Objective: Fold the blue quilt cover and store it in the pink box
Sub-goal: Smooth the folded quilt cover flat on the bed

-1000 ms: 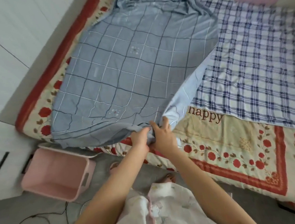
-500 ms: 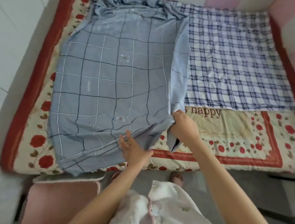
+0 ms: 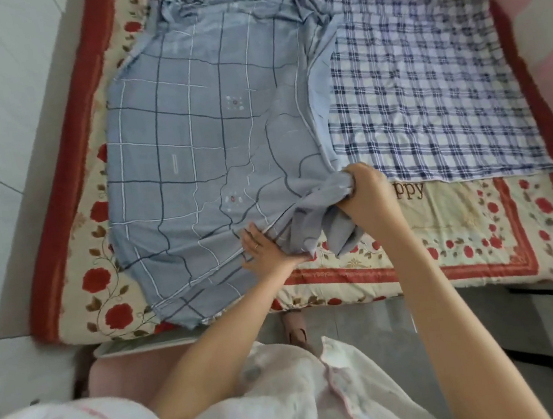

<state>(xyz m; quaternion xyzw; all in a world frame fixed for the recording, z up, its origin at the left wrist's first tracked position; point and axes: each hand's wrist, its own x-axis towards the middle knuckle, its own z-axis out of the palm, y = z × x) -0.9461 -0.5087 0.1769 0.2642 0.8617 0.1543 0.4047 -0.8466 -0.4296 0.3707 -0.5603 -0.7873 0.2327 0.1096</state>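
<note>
The blue quilt cover (image 3: pixel 200 156) lies spread across the rose-patterned bed (image 3: pixel 459 223), left of centre. The right hand (image 3: pixel 366 192) grips its bunched corner and the left hand (image 3: pixel 262 248) presses flat. The pink box (image 3: pixel 125 374) sits on the floor, lower left.

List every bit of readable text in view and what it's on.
"ppy": brown letters on the floral bed mat; the start is hidden behind the right hand.
Small pale mark on the blue quilt cover: too blurred to read.
</note>
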